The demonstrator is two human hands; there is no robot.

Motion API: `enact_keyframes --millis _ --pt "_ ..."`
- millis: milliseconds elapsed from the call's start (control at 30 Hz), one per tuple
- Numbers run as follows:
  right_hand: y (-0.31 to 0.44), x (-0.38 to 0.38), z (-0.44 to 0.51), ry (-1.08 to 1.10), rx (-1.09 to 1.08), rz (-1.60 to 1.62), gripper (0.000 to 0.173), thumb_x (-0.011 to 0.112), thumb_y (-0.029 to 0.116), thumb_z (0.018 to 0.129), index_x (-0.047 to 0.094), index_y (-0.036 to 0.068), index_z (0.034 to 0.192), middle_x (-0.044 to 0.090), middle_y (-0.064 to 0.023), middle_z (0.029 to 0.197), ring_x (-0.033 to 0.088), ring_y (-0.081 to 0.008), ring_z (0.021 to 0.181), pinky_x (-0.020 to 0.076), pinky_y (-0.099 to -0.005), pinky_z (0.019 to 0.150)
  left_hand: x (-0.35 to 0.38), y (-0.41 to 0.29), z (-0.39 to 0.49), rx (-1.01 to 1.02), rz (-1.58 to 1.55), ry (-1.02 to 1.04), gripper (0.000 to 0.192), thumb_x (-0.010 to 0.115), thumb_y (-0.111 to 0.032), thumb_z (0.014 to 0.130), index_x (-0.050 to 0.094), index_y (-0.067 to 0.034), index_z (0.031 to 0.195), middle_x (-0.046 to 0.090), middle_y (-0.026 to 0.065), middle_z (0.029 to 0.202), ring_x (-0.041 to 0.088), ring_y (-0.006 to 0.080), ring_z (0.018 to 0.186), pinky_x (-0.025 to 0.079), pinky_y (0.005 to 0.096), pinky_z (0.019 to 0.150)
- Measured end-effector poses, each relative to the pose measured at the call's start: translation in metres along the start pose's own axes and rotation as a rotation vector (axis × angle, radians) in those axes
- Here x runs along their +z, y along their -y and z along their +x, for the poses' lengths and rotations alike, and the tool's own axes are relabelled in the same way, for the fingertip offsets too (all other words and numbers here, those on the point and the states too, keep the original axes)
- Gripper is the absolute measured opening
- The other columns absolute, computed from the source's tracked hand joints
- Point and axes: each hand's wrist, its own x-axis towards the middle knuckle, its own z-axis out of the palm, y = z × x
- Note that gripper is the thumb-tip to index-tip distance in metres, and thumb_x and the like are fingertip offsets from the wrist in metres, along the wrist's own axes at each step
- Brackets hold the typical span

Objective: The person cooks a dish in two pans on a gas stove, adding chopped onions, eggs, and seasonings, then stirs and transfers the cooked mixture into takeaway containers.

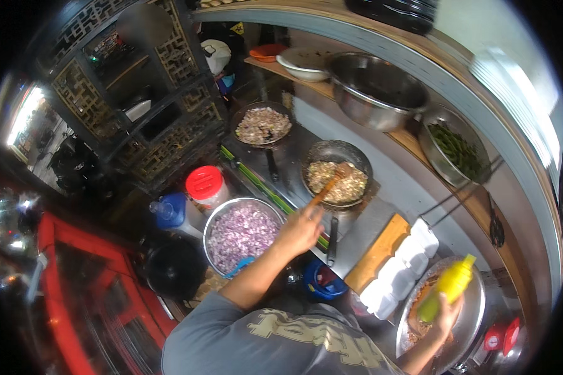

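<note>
My left hand (301, 232) grips a wooden spatula (326, 191), whose blade rests in chopped food (352, 185) in the nearer frying pan (313, 152). That pan's black handle (332, 241) points towards me, just right of the hand. My right hand (445, 311) holds a yellow squeeze bottle (450, 281), tilted, over a large metal bowl (475, 309) with brown, crumbly contents. Under my left forearm stands a metal bowl (207, 229) of chopped red onion (244, 229), a blue utensil (239, 266) at its near edge.
A second frying pan (288, 117) with chopped food sits farther back. White foam containers (403, 267) stand beside a wooden board (380, 248). Left are a red-lidded tub (205, 183) and a blue container (172, 208). The shelf (406, 138) bears a steel pot (375, 105) and green chillies (455, 147).
</note>
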Motion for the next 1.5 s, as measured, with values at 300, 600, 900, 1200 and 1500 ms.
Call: enact_keyframes --millis 300,600,900,1200,1500 --pt "0.083 0.413 0.087 0.835 -0.277 -1.069 0.071 0.085 0.040 0.075 0.059 0.003 0.130 0.070 -0.0224 0.115 0.067 -0.0360 0.109 0.0533 -0.0447 0.096 -0.084 0.082 -0.105 0.059 -0.239 0.470 0.043 0.067 -0.022 0.091 0.061 -0.002 0.128 0.063 0.0193 0.119 0.066 0.0402 0.097 0.055 0.0479 0.083" --pt "0.111 0.595 0.088 0.993 -0.595 -1.512 0.065 0.085 0.039 0.076 0.060 0.004 0.124 0.068 -0.0186 0.117 0.066 -0.0356 0.113 0.0540 -0.0457 0.096 -0.115 0.130 -0.137 -0.090 -0.294 0.256 0.038 0.064 -0.024 0.093 0.063 -0.003 0.124 0.064 0.0165 0.112 0.066 0.0371 0.097 0.053 0.0470 0.087" --pt "0.123 0.587 0.092 0.880 -0.606 -1.624 0.052 0.083 0.031 0.077 0.067 0.003 0.117 0.070 -0.0166 0.119 0.069 -0.0329 0.111 0.0575 -0.0431 0.091 -0.112 0.148 -0.159 -0.135 -0.294 0.263 0.036 0.067 -0.021 0.093 0.065 -0.003 0.123 0.065 0.0190 0.115 0.066 0.0377 0.102 0.053 0.0454 0.089" --pt "0.142 0.547 0.111 0.767 -0.548 -1.631 0.047 0.083 0.027 0.076 0.070 0.003 0.114 0.072 -0.0176 0.116 0.070 -0.0330 0.110 0.0584 -0.0413 0.090 -0.106 0.131 -0.157 -0.127 -0.309 0.315 0.036 0.063 -0.023 0.094 0.063 -0.002 0.124 0.065 0.0197 0.116 0.065 0.0387 0.103 0.052 0.0461 0.092" --pt "0.139 0.517 0.125 0.783 -0.553 -1.697 0.052 0.086 0.032 0.074 0.066 0.002 0.113 0.072 -0.0181 0.112 0.070 -0.0349 0.106 0.0578 -0.0431 0.089 -0.103 0.116 -0.151 -0.077 -0.318 0.328 0.034 0.068 -0.018 0.091 0.065 0.000 0.120 0.066 0.0193 0.114 0.066 0.0368 0.101 0.054 0.0439 0.089"
